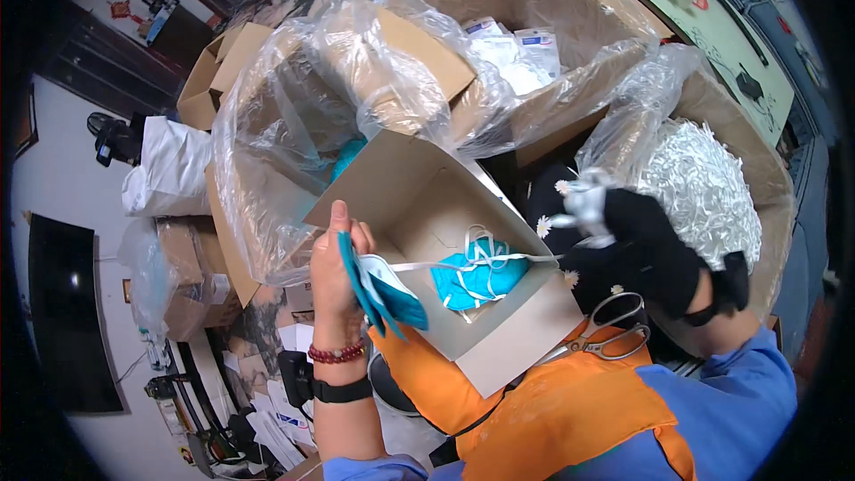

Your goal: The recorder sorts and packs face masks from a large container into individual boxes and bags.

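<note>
My bare left hand (335, 254) grips a folded teal face mask (392, 297) with a white inside, thumb up. A white strap (423, 264) stretches rightward from it across an open cardboard box (392, 178) on my lap. Inside the box lie teal masks (476, 281) with loose white straps. My right hand (623, 227), in a black glove with whitish fingertips, is just beyond the box's right side. Its fingers are smeared by motion, so its hold on the strap is unclear. Metal scissors (583, 338) rest on my orange apron (570, 410) below that hand.
A plastic-lined carton (267, 142) with teal masks stands at the left. Another carton (588, 98) behind holds white packets (534, 49). White straps (699, 196) heap in the right carton. A pale table (757, 62) stands at far right, a white sack (169, 165) at left.
</note>
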{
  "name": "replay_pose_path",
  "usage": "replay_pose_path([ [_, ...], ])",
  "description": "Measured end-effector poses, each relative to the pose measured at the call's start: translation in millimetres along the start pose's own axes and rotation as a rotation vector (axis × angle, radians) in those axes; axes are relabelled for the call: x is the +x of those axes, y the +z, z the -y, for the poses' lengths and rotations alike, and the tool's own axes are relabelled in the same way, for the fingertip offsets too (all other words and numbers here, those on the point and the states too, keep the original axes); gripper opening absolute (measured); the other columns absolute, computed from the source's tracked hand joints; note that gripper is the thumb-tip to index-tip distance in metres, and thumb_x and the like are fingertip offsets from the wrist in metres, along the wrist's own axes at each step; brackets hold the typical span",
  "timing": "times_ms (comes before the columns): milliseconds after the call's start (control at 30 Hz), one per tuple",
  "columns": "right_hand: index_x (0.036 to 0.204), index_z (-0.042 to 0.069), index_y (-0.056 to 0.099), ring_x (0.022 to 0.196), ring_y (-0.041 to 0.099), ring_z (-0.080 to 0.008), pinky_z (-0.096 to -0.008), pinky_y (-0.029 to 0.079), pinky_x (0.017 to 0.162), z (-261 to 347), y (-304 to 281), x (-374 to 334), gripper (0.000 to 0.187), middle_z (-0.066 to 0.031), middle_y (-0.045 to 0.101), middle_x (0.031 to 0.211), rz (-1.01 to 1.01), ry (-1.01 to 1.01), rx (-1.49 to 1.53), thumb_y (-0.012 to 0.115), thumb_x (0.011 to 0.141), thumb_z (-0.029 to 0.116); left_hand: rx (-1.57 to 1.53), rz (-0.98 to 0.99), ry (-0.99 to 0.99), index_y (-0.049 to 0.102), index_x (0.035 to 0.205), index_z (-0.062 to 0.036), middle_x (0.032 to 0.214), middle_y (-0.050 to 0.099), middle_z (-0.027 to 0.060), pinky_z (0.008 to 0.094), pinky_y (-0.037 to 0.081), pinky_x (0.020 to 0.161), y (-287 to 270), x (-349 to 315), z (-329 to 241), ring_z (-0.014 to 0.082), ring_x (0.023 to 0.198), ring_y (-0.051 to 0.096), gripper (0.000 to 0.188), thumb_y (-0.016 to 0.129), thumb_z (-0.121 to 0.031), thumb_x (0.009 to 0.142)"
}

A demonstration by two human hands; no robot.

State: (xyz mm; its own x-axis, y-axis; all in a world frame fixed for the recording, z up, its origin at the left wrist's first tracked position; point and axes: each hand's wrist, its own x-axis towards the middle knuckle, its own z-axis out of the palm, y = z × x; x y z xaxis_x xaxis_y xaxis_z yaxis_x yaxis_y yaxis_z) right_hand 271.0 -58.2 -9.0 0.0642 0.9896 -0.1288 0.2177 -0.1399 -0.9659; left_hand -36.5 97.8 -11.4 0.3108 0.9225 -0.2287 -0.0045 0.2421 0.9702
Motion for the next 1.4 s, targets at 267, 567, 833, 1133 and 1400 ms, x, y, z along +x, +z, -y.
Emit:
replay_pose_path([
  [267,0.113,0.006,0.066,0.082,0.065,-0.0307,-0.0388,0.050,0.069,13.0,101.2,40.3,0.038,-0.0158,0.067,0.094,0.255,-0.431,-0.184,0.073,0.084,0.030,0.264,-0.024,0.214,0.042,0.054,-0.0101,0.053,0.043,0.0013,0.0261,0.027,0.045,40.3,-27.8,1.9,0.0096,0.046,0.035,0.061,0.037,-0.039,0.107],
  [567,0.104,0.003,0.068,0.070,0.062,-0.0152,-0.0283,0.050,0.066,28.1,116.6,16.0,0.019,-0.0093,0.068,0.080,0.148,-0.466,0.142,0.067,0.090,0.016,-0.164,0.003,0.118,0.040,0.055,-0.0112,0.051,0.037,0.0006,0.0241,0.027,0.041,34.4,-40.6,19.8,0.0094,0.041,0.032,0.059,0.036,-0.040,0.106],
  [833,0.091,0.011,0.064,0.066,0.062,-0.0262,-0.0334,0.049,0.063,91.7,105.6,-28.8,0.032,-0.0070,0.059,0.074,0.611,-0.373,-0.549,0.075,0.078,0.037,-0.648,-0.440,-0.081,0.041,0.059,-0.0160,0.051,0.032,-0.0023,0.0227,0.024,0.037,-12.4,-5.2,59.0,0.0100,0.039,0.028,0.053,0.042,-0.043,0.104],
  [1133,0.103,0.001,0.063,0.074,0.067,-0.0227,-0.0372,0.055,0.069,40.2,-14.7,-17.0,0.023,-0.0113,0.067,0.090,-0.766,-0.270,-0.005,0.055,0.095,0.021,-0.624,-0.540,0.131,0.058,0.126,-0.0135,0.127,0.060,0.0101,0.0436,0.045,0.103,-156.5,69.1,31.3,0.0258,0.116,0.056,0.044,0.042,-0.047,0.102],
  [1400,0.115,0.000,0.067,0.083,0.061,-0.0099,-0.0242,0.045,0.069,-36.9,-179.7,-68.1,0.028,-0.0044,0.070,0.107,-1.216,-0.365,-0.177,0.056,0.096,0.017,-0.197,-0.711,0.029,0.043,0.141,0.0014,0.144,0.048,0.0152,0.0399,0.041,0.106,-138.3,111.1,-5.9,0.0274,0.128,0.049,0.060,0.033,-0.046,0.105],
])
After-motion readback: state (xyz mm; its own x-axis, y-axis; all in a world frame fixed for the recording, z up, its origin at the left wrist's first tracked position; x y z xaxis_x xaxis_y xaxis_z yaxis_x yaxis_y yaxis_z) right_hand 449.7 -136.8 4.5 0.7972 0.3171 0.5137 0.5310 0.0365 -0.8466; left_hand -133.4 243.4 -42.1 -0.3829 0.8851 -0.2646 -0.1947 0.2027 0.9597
